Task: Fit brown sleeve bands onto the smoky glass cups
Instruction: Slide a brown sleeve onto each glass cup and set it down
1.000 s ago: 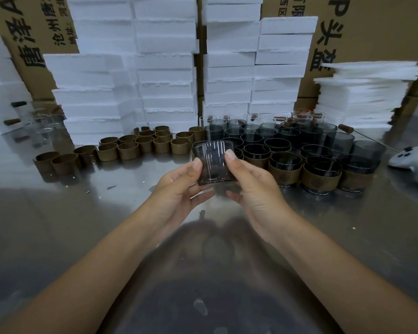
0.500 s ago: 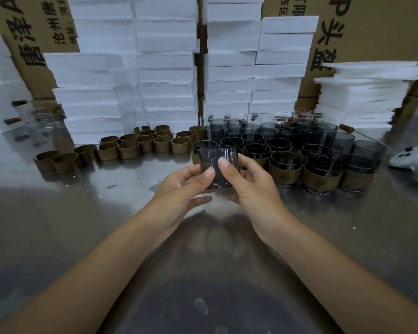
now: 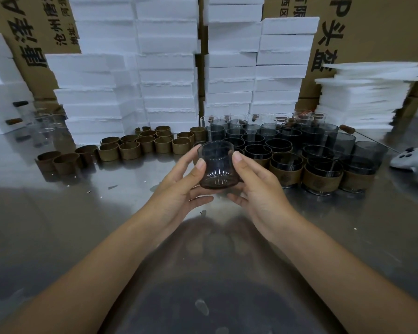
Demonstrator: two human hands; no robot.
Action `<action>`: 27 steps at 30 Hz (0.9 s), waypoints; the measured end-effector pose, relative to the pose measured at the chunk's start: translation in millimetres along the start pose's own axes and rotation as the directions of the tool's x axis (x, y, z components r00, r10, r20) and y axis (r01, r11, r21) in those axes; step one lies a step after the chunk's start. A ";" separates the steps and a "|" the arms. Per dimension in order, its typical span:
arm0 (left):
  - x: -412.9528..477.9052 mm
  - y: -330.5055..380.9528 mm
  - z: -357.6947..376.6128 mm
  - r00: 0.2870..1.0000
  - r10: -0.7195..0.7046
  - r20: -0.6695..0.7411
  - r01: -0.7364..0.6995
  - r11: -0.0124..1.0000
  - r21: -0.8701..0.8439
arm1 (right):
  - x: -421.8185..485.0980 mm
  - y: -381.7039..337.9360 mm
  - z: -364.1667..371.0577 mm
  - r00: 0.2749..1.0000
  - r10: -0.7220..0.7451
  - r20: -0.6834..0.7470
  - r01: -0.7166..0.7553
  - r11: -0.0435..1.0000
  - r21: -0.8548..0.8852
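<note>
A bare smoky glass cup (image 3: 215, 165) is held upright above the steel table between both hands. My left hand (image 3: 179, 189) grips its left side with thumb and fingers. My right hand (image 3: 256, 189) grips its right side, thumb on the wall and fingers under the base. Several loose brown sleeve bands (image 3: 130, 147) stand in rows to the left. A cluster of smoky cups (image 3: 275, 138) stands behind and to the right; the front ones (image 3: 322, 175) wear brown bands.
Stacks of white foam boxes (image 3: 167, 68) and cardboard cartons (image 3: 372, 32) line the back. A pile of white foam sheets (image 3: 364, 97) sits at the right. A white controller (image 3: 413, 162) lies at the right edge. Clear glasses (image 3: 41, 126) stand at the far left.
The cup dipped toward the table half a second ago and is now raised again and upright. Both hands have kept hold of it, with the thumbs shifted on its sides.
</note>
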State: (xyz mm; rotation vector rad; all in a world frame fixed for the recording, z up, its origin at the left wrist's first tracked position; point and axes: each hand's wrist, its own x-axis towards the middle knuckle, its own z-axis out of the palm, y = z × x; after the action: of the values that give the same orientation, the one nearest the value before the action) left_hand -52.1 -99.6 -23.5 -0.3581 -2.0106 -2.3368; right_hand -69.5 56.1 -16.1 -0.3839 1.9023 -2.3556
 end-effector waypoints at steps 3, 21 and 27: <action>0.1 0.1 1.6 1.000 0.024 -0.012 -0.023 0.994 0.110 | 1.3 0.9 0.4 1.000 0.022 -0.008 -0.022 0.999 -0.024; 7.7 -9.1 -5.1 0.981 0.003 -0.195 0.034 0.982 0.185 | 0.4 7.7 1.5 0.996 0.053 0.066 -0.038 0.977 -0.211; 8.6 -10.5 -4.3 0.988 0.006 -0.157 0.032 0.971 0.237 | 2.5 11.0 0.7 0.999 0.041 0.024 -0.034 0.975 -0.219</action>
State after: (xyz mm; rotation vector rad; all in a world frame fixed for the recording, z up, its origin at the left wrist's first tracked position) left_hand -62.9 -101.1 -32.6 -0.1451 -2.1872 -2.0246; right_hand -72.7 52.4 -26.3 -0.3916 2.1420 -2.1120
